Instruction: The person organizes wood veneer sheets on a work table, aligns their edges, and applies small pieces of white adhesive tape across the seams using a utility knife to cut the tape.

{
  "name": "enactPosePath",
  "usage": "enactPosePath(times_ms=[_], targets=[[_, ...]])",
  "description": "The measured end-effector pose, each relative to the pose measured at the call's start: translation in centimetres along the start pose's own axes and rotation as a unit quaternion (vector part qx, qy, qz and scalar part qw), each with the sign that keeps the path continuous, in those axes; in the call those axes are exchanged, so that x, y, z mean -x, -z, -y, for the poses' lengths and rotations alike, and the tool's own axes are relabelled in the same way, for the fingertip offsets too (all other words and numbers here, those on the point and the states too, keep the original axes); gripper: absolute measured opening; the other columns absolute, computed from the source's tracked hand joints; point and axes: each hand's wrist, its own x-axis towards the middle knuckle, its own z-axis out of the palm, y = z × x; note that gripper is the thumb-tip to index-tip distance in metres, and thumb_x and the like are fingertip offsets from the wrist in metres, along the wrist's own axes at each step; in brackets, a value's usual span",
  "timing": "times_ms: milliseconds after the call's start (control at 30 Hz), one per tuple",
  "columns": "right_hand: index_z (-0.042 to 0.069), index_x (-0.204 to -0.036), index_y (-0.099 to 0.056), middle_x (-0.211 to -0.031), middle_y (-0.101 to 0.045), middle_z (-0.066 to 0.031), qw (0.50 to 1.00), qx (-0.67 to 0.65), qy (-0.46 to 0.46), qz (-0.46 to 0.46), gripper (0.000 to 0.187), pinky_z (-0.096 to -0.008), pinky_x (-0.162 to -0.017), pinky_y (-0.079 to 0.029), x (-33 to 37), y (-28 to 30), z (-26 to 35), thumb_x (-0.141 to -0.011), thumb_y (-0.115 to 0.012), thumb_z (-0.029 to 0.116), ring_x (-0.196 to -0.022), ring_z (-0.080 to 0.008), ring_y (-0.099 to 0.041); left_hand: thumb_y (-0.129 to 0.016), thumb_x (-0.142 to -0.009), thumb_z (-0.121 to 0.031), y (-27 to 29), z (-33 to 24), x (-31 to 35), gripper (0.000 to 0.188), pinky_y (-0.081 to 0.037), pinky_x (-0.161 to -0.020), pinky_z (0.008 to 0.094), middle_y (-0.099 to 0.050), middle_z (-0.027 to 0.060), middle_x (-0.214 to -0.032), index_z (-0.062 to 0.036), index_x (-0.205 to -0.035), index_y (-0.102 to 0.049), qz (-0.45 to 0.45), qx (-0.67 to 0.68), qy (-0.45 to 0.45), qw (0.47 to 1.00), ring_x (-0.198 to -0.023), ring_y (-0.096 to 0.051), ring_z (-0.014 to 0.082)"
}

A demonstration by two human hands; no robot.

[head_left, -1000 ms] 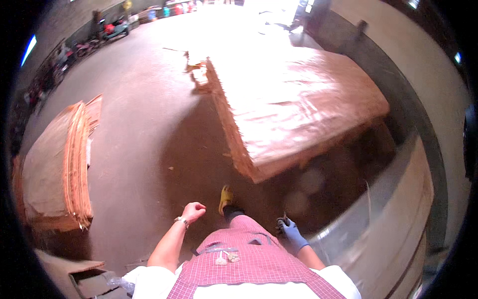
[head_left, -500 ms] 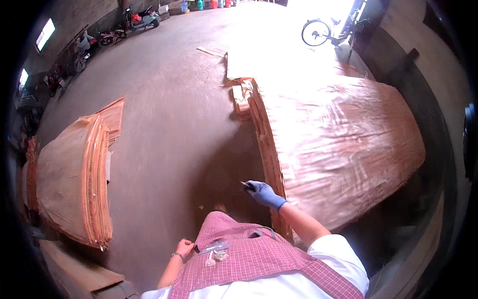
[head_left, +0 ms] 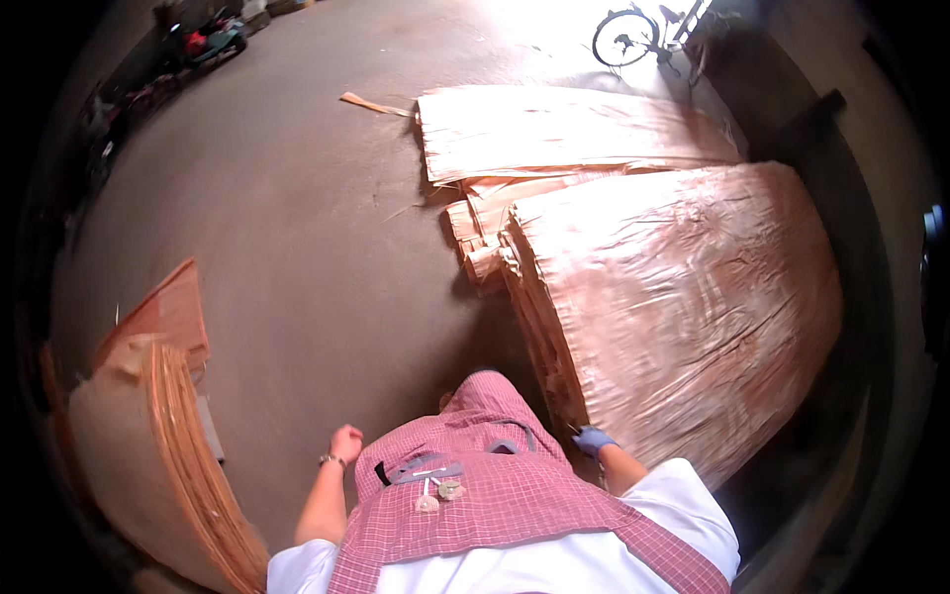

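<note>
My bare left hand [head_left: 344,444], with a band at the wrist, hangs beside my checked apron [head_left: 460,505]. Its fingers are curled, and nothing shows in them. In a blue glove, my right hand [head_left: 594,441] is closed beside the near left edge of a tall stack of thin wood veneer sheets [head_left: 683,297]. A small, thin dark thing pokes out of the glove, too small to name. Wrinkled and pale reddish, the top sheet shines in the light.
Another veneer pile [head_left: 554,129] lies beyond the stack, with a loose strip [head_left: 376,104] sticking out. A second stack of sheets [head_left: 188,465] stands to the left. A bicycle [head_left: 628,40] is at the far right and a scooter [head_left: 213,40] at the far left.
I have moved forward along the right-hand stack. My right hand has dropped back, close to the stack's edge. My left hand has swung out from the apron.
</note>
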Motion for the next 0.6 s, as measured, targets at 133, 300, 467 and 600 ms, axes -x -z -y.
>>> enactPosePath(times_ms=[133,300,467,600], targets=[[0.005,-0.118,-0.063,-0.119,-0.061,-0.0236,0.987,-0.066,-0.142,0.024,0.050,-0.0462,-0.095,-0.046,-2.7,1.0,0.5,-0.085,-0.052,0.041,-0.112,-0.0384,-0.058,-0.051,-0.086,-0.003,13.9,-18.2,-16.1,0.014,-0.053,-0.062,0.0292,-0.062,0.0054,-0.074,-0.0021,-0.097,-0.060,0.047,0.184,0.042,0.981,-0.066,-0.061,0.0124],[0.006,-0.124,-0.060,-0.125,-0.057,-0.0240,0.988,-0.042,-0.122,0.088,0.058,-0.0451,-0.101,-0.042,-14.3,2.8,8.3,-0.088,-0.047,0.049,-0.117,-0.0381,-0.055,-0.051,-0.089,-0.005,19.3,-35.1,-35.0,0.014,-0.049,-0.055,0.0250,-0.063,0.0043,-0.077,-0.0022,-0.099,-0.060,0.105,0.197,-0.092,0.970,-0.064,-0.060,0.0104],[-0.002,-0.109,-0.065,-0.116,-0.062,-0.0243,0.977,-0.193,-0.060,-0.069,0.065,-0.0441,-0.097,-0.045,-26.9,23.5,30.4,-0.086,-0.049,0.056,-0.111,-0.0369,-0.059,-0.055,-0.088,-0.011,21.5,-47.7,-48.4,0.019,-0.053,-0.062,0.0272,-0.066,0.0060,-0.083,-0.0025,-0.104,-0.061,0.292,0.088,-0.053,0.951,-0.068,-0.064,0.0118],[0.008,-0.098,-0.071,-0.098,-0.068,-0.0198,0.936,-0.310,0.001,-0.164,0.047,-0.0439,-0.084,-0.050,-34.1,38.8,41.5,-0.085,-0.052,0.049,-0.094,-0.0352,-0.065,-0.058,-0.086,-0.013,20.9,-54.9,-61.2,0.020,-0.053,-0.065,0.0282,-0.068,0.0070,-0.084,-0.0022,-0.101,-0.063,0.282,-0.100,-0.167,0.939,-0.071,-0.065,0.0121]])
